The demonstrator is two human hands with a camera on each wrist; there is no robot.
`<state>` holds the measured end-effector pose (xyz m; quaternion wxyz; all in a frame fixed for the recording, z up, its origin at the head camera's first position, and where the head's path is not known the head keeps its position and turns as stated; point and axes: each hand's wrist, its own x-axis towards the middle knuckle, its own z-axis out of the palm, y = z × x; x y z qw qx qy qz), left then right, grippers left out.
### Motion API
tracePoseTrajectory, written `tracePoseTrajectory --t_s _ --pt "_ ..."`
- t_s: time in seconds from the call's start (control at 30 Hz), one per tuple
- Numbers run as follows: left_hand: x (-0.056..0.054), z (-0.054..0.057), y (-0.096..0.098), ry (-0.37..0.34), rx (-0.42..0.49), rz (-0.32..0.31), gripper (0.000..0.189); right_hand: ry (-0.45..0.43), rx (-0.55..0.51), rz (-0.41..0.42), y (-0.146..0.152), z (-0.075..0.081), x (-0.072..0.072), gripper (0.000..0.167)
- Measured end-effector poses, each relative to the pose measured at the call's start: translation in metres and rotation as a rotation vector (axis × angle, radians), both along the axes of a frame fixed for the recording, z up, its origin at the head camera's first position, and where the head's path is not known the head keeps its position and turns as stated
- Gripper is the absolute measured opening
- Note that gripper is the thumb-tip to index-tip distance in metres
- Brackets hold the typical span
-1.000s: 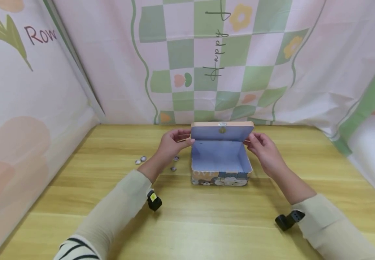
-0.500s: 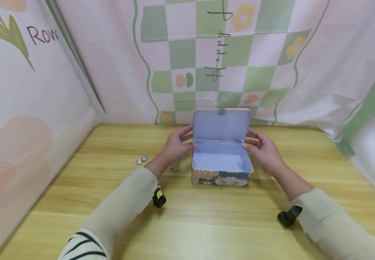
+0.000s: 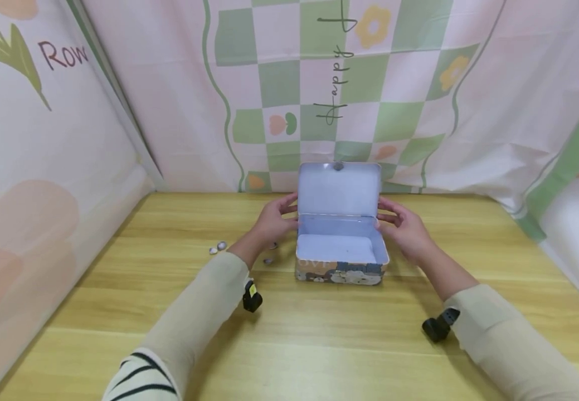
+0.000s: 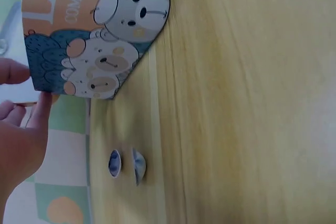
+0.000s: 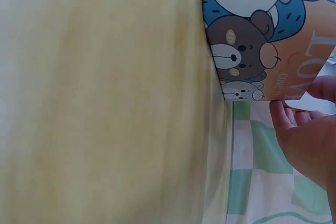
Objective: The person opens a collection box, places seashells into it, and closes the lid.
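Step in hand looks like opening the tin box [image 3: 340, 273]: it sits between the two hands' fingers, hinged lid [image 3: 338, 189] roughly upright. Left hand [image 3: 272, 220] has thumb and fingers clamped on the rear left corner; right hand [image 3: 407, 229] pinches the rear right one. Next move likely calls for easing both off evenly so the lid doesn't flop. Materials, biggest first: checked cloth [image 3: 319, 83] beyond the fingers, matte, lightly creased; tabletop [image 3: 319, 340] under them, smooth, wood-grained, slight sheen. Box rectangular, probably thin metal, bear print outside, plain pale blue inside. Lid a flat panel, rounded corners, same pale inner face. Clasp [image 3: 338, 166] small, likely metal, at the lid's top edge, above and about midway between the hands' fingers. Small dished pieces [image 3: 222, 245], whitish-blue, left of and nearer than the left fingers; can't tell what they are.
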<state>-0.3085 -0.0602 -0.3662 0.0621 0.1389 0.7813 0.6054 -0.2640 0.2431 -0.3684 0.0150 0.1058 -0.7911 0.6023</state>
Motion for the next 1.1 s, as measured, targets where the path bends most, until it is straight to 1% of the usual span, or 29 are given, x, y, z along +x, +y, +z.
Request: tracePoseTrajectory --t_s 0.1,0.2,0.27,0.4,0.63,0.8,0.97,1.1 --pt "-0.002 -0.001 0.001 -0.019 -0.035 0.006 0.073 -0.042 0.023 0.010 0.000 0.002 -0.002 0.061" --pt "-0.003 -0.002 0.003 -0.050 -0.028 0.010 0.071 -0.078 0.030 0.013 0.000 0.001 -0.005 0.061" --pt "-0.004 -0.003 0.004 -0.074 -0.020 0.008 0.067 -0.101 0.016 0.017 0.000 0.001 -0.006 0.061" --pt "-0.005 -0.006 0.005 -0.107 -0.022 -0.002 0.060 -0.123 -0.006 0.029 0.000 -0.001 -0.007 0.059" --pt "-0.005 -0.008 0.005 -0.109 -0.023 -0.008 0.054 -0.114 0.002 0.032 0.001 -0.004 -0.008 0.056" --pt "-0.003 -0.008 0.002 -0.100 -0.018 -0.011 0.053 -0.128 0.002 0.025 0.001 -0.004 -0.006 0.057" --pt "0.001 -0.010 0.000 -0.103 0.000 0.024 0.051 -0.118 -0.009 0.042 0.001 -0.004 -0.004 0.056" --pt "0.005 -0.010 -0.004 -0.099 0.016 0.057 0.050 -0.120 -0.016 0.053 0.004 -0.004 0.002 0.058"
